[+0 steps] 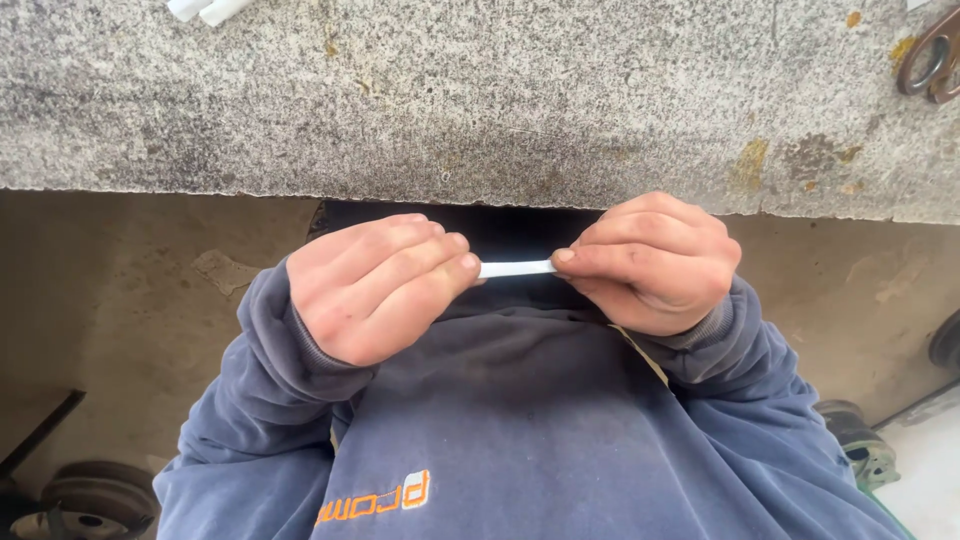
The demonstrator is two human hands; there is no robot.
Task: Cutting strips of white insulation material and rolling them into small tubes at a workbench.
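Grey speckled stone forms a broad slab across the top of the view, its front edge running just above the person's hands. Below it, both hands are held close to the chest, over a blue sweatshirt with an orange and white print low on the front.

A thin white stick lies level between the 2 hands, and only its short middle part shows. The left hand is curled, its fingers pressed together side by side, with their tips closed over the stick's left end. The right hand is bunched into a loose fist, and its forefinger and thumb pinch the stick's right end; the nail of that finger sits right at the point where the stick disappears. Neither hand touches the slab.

On the slab's far left corner lie 2 white tube ends, well apart from the hands. At its far right edge rests a rusty metal ring. Dark wheels stand on the dusty floor at lower left.
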